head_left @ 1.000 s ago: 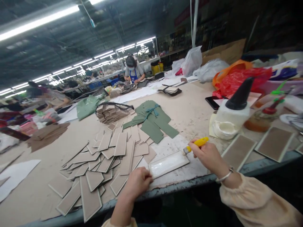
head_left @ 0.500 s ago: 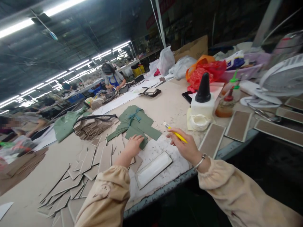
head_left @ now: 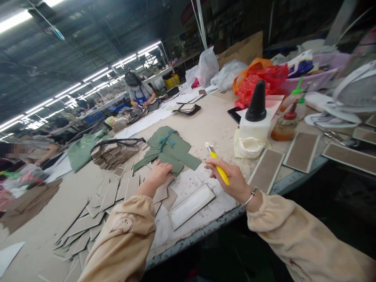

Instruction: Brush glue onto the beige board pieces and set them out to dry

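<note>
My right hand (head_left: 232, 178) grips a yellow-handled brush (head_left: 219, 168) above the table, its whitish tip pointing up and away. Below, between my hands, lies a rectangular panel (head_left: 192, 205) with a shiny white surface and a dark edge. My left hand (head_left: 158, 174) is open, its fingers lightly bent at the near edge of the fanned green pieces (head_left: 183, 152); no held piece shows. Loose brown pieces with pale edges (head_left: 110, 194) spread beside my left forearm. Near my right hand stands a white bottle with a black cone cap (head_left: 254, 125).
Brown panels (head_left: 267, 168) line the table edge on the right. Behind them are a red-capped glue jar (head_left: 283, 127), scissors (head_left: 337, 137) and a white fan (head_left: 357, 92). A tied brown stack (head_left: 117, 152) stands at left. Another person (head_left: 138, 92) works at the far end.
My left hand has drawn back slightly left and up from the green pieces. My right hand still holds the brush, now tilted more upright. The view has shifted a little.
</note>
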`<action>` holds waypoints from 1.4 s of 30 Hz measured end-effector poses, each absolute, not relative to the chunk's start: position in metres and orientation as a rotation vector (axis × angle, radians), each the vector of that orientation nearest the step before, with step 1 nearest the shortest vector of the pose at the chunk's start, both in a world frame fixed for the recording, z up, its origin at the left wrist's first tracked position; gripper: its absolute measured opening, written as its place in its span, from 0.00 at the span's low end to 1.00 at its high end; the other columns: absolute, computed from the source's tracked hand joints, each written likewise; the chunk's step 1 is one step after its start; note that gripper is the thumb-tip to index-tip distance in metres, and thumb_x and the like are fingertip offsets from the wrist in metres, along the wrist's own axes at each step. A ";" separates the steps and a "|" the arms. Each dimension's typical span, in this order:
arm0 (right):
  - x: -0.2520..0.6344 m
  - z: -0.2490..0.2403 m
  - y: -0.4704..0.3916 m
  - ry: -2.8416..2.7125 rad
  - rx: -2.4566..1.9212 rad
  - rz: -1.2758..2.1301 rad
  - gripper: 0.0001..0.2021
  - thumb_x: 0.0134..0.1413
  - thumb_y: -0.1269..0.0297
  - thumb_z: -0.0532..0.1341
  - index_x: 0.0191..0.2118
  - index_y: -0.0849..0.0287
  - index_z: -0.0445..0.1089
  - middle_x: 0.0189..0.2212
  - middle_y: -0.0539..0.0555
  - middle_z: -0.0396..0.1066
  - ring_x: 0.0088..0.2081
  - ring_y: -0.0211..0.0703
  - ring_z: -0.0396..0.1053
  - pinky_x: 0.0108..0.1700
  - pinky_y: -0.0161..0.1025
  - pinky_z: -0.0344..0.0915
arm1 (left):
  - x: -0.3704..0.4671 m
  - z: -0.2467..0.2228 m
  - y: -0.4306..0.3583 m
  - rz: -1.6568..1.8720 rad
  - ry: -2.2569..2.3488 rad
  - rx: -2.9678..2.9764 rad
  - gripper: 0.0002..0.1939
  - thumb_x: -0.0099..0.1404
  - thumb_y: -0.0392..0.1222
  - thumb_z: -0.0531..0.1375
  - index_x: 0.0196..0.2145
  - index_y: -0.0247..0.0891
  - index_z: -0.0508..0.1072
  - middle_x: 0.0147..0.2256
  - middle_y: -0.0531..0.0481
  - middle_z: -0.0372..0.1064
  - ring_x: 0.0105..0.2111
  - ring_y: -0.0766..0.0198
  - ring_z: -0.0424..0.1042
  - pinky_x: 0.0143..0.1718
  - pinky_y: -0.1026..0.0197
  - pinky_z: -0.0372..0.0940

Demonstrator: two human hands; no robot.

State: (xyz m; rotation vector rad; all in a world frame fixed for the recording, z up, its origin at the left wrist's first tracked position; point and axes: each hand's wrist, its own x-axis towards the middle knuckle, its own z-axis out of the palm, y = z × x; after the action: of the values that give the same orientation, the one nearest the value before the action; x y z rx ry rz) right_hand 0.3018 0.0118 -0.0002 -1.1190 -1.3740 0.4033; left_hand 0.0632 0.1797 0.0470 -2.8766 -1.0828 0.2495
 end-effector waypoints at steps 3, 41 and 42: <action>0.298 0.003 0.011 -1.447 -1.105 0.320 0.10 0.62 0.64 0.55 0.47 0.53 0.68 0.40 0.52 0.76 0.36 0.38 0.75 0.41 0.37 0.72 | 0.052 0.075 0.165 0.076 -1.133 -2.883 0.05 0.64 0.38 0.54 0.34 0.40 0.69 0.36 0.48 0.70 0.40 0.60 0.69 0.48 0.55 0.61; 0.290 -0.020 0.069 -1.630 -1.584 -0.207 0.12 0.56 0.55 0.56 0.40 0.57 0.65 0.38 0.63 0.70 0.52 0.61 0.62 0.47 0.53 0.63 | -0.051 -0.006 0.064 -0.423 -2.000 -2.529 0.17 0.62 0.42 0.60 0.49 0.37 0.71 0.51 0.43 0.68 0.53 0.56 0.65 0.57 0.53 0.59; 0.289 -0.021 0.069 -1.658 -1.598 -0.231 0.12 0.55 0.55 0.56 0.40 0.58 0.65 0.39 0.64 0.70 0.55 0.63 0.59 0.49 0.55 0.62 | -0.046 -0.009 0.068 -0.384 -1.961 -2.584 0.19 0.61 0.43 0.61 0.50 0.38 0.71 0.54 0.43 0.66 0.56 0.56 0.63 0.59 0.54 0.57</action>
State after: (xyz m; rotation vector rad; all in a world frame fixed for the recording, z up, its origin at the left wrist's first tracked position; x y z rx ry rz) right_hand 0.2891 0.0685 -0.0205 -1.5984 -1.6581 -0.2307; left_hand -0.0460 0.0676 -0.0087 -2.5842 -1.9606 -0.3836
